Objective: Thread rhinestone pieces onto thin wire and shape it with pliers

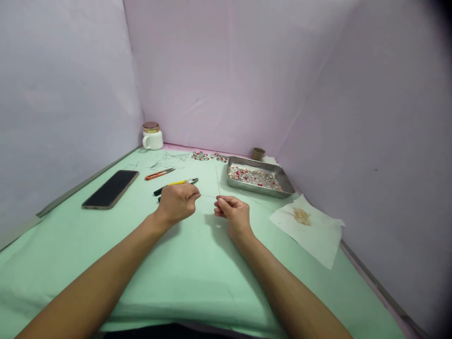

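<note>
A thin wire (217, 181) runs between my two hands above the green cloth, and one end of it rises upright from the right fingertips. My left hand (177, 202) is closed in a pinch on the wire's left part. Thumb and fingertips of my right hand (233, 212) pinch the wire where it bends upward. Partly hidden behind my left hand lie pliers (181, 182) with black and yellow handles. Beyond my right hand stands a metal tray (259, 189) holding many small clear, red and gold beads (252, 176).
An orange cutter knife (159, 174), loose wire pieces (167, 160) and a phone (111, 189) lie to the left. Finished-looking bead clusters (200, 156), a lidded white mug (153, 139) and a brown cup (258, 153) are at the back. White paper (321, 240) bears small tan bits (302, 216).
</note>
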Demonstrator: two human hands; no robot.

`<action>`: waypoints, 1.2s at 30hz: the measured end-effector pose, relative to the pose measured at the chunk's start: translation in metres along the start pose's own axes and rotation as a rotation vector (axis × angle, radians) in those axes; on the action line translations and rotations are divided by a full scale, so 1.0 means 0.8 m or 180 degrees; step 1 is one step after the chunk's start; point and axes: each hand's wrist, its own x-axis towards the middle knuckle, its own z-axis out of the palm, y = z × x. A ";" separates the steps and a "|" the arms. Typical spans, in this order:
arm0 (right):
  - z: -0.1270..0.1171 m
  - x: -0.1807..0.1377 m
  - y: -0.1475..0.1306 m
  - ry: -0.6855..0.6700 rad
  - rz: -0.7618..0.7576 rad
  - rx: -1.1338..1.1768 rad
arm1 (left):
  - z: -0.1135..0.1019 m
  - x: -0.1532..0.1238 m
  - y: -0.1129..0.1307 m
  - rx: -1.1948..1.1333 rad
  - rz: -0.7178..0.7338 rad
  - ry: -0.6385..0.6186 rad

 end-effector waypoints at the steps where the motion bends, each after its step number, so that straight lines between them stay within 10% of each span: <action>1: 0.000 0.000 0.000 -0.0027 0.0017 -0.0002 | -0.003 0.001 -0.002 -0.0015 -0.0097 0.0075; 7: -0.004 0.008 -0.010 0.0163 0.0240 0.0481 | -0.014 0.008 0.002 -0.0603 -0.1006 0.0520; 13: 0.000 0.003 -0.011 -0.0256 0.0329 0.0336 | 0.002 -0.001 0.033 -0.2079 -0.1500 -0.0640; 19: 0.011 -0.006 -0.007 -0.0532 0.0340 -0.0112 | 0.014 -0.013 0.029 -0.2970 -0.1873 -0.0923; 36: 0.004 -0.007 -0.007 -0.0684 -0.0278 -0.0518 | 0.020 -0.018 0.027 -0.3640 -0.2236 -0.0457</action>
